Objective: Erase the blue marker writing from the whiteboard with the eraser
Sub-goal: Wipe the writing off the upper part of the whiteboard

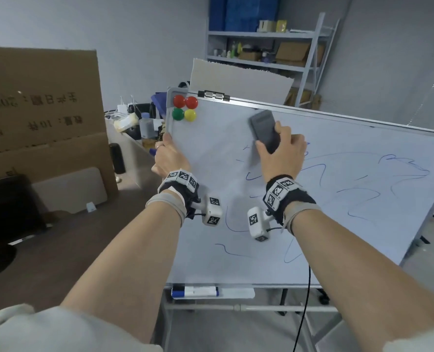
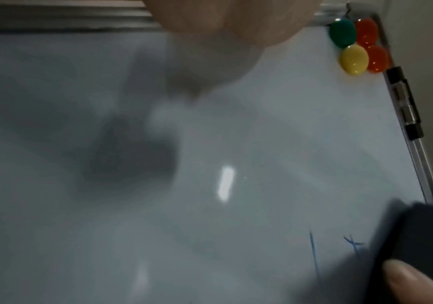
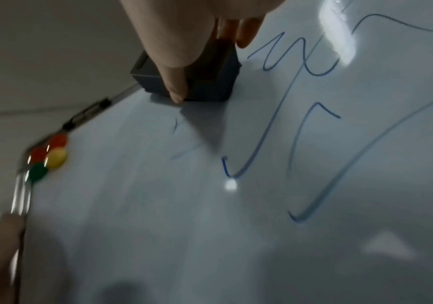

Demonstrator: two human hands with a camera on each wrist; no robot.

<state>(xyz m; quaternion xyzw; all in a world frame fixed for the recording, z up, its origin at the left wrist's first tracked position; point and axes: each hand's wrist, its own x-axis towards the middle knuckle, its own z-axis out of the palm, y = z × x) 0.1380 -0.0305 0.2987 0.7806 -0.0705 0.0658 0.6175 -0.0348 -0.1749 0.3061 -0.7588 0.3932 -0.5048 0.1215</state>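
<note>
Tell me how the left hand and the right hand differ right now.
The left hand grips the whiteboard's left frame edge, below the magnets; the right hand holds the grey eraser against the board's face. The left hand sits at the border, the right further in, beside the blue marker lines. Both touch the whiteboard.

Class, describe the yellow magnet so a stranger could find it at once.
Start at the white whiteboard and go to its top left corner, where four round magnets cluster. The yellow magnet sits lower right there, beside the green magnet, under two red ones.
</note>
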